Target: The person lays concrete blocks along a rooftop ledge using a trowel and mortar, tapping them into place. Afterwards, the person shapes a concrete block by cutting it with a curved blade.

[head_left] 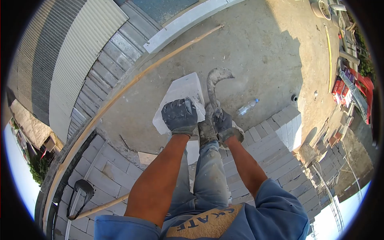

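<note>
A pale, white-grey building block point(182, 86) hangs in front of my legs, tilted. My left hand point(180, 116), in a dark dusty glove, is closed over its near end; the fingertips are partly hidden. My right hand point(225, 124), gloved too, is wrapped round the handle of a curved, mortar-caked tool point(213, 84). The tool's grey blade points away from me and hooks to the right at its tip. Its exact kind I cannot make out. The tool is close beside the block's right edge.
A clear plastic bottle point(249, 107) lies on the concrete floor point(256, 64). Stacked grey blocks point(276, 140) stand at right. A long wooden pole point(160, 55) runs along the left, beside corrugated sheets point(86, 44). A bucket point(321, 10) is at the far right.
</note>
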